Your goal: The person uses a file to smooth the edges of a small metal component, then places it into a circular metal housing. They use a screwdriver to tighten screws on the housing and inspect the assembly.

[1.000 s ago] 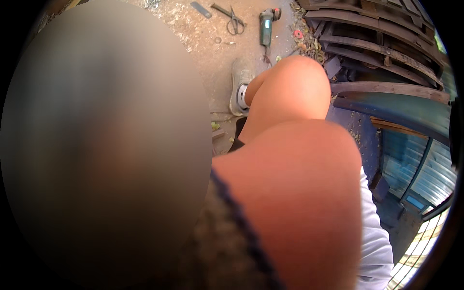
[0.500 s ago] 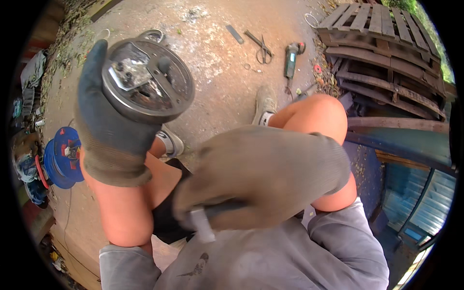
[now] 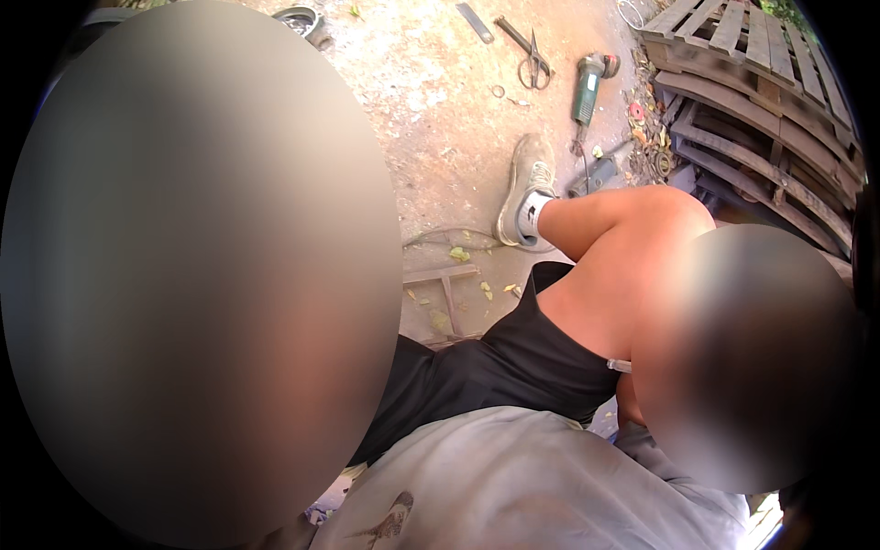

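Observation:
A large blurred patch covers the left of the head view and hides my left hand and whatever it may hold. A second, smaller blur at the right, beside my bent knee, hides my right hand. At that blur's left edge a small pale, flat tip [image 3: 620, 366] sticks out; I cannot make out what it belongs to. A bit of my right forearm [image 3: 631, 403] shows below it, above the grey sleeve. Neither hand's fingers can be seen.
On the dusty ground ahead lie a green angle grinder [image 3: 587, 96], scissors [image 3: 533, 69] beside a dark bar, a flat metal strip [image 3: 475, 23] and a ring [image 3: 498, 92]. Stacked wooden pallets [image 3: 733, 55] stand at the right. A metal frame [image 3: 446, 280] lies near my foot.
Earlier my gloved left hand held up a round metal drum-like part, and my gloved right hand gripped a pale-ended tool at my lap. Blur now covers both; ground objects sit farther right and higher.

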`<state>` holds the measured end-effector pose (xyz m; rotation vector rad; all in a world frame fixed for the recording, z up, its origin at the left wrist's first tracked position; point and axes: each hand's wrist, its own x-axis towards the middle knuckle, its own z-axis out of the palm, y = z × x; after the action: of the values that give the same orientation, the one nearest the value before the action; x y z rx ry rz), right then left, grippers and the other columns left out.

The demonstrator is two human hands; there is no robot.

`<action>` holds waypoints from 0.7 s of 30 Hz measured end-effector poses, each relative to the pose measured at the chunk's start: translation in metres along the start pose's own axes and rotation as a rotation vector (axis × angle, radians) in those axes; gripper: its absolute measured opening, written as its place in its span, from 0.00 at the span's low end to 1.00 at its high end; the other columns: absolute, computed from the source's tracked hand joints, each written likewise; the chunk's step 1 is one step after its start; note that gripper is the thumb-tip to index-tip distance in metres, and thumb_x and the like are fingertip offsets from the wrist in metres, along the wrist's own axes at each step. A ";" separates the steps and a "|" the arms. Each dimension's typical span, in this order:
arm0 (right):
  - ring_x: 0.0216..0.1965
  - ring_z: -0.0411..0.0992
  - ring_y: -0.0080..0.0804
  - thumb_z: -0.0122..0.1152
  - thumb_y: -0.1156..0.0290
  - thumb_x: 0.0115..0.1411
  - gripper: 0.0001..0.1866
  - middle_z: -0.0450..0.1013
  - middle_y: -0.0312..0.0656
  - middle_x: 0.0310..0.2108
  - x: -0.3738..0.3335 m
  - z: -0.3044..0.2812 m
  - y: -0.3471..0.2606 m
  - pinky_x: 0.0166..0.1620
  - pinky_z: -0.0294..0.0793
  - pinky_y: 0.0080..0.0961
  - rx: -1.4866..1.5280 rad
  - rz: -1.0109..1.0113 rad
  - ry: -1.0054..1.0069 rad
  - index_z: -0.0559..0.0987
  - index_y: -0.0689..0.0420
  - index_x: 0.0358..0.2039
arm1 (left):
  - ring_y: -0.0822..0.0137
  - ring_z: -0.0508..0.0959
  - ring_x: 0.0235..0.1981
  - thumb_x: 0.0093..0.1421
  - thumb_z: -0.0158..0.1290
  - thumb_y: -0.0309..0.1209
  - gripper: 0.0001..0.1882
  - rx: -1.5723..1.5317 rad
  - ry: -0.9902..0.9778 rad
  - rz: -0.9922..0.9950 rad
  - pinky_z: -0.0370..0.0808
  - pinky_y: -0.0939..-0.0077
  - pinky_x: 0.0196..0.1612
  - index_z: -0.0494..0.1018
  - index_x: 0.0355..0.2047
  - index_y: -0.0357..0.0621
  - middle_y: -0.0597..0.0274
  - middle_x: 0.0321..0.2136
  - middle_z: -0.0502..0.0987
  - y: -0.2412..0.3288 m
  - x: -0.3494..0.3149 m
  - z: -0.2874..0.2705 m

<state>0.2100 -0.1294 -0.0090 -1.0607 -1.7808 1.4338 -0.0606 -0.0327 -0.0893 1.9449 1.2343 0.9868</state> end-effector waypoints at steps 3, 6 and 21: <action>0.33 0.77 0.33 0.64 0.67 0.70 0.07 0.77 0.41 0.33 -0.005 -0.008 0.011 0.37 0.77 0.34 0.010 0.026 0.038 0.80 0.58 0.39 | 0.58 0.84 0.55 0.56 0.71 0.25 0.46 -0.006 -0.048 -0.024 0.83 0.64 0.60 0.63 0.73 0.30 0.47 0.57 0.81 -0.001 0.001 0.010; 0.31 0.76 0.32 0.64 0.68 0.71 0.07 0.76 0.41 0.32 -0.008 -0.009 0.020 0.36 0.76 0.32 0.021 0.043 0.076 0.79 0.58 0.38 | 0.58 0.84 0.54 0.58 0.69 0.27 0.43 -0.004 -0.078 -0.036 0.82 0.64 0.59 0.64 0.72 0.31 0.47 0.57 0.82 -0.001 0.005 0.015; 0.25 0.72 0.26 0.62 0.74 0.71 0.07 0.70 0.38 0.26 -0.015 -0.022 0.012 0.30 0.72 0.25 0.016 0.097 0.176 0.73 0.58 0.36 | 0.56 0.84 0.53 0.70 0.58 0.32 0.31 0.000 -0.110 -0.055 0.80 0.64 0.57 0.68 0.70 0.32 0.47 0.54 0.83 0.006 0.011 0.027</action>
<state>0.2381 -0.1308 -0.0155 -1.2401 -1.6103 1.3629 -0.0324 -0.0278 -0.0956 1.9274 1.2188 0.8408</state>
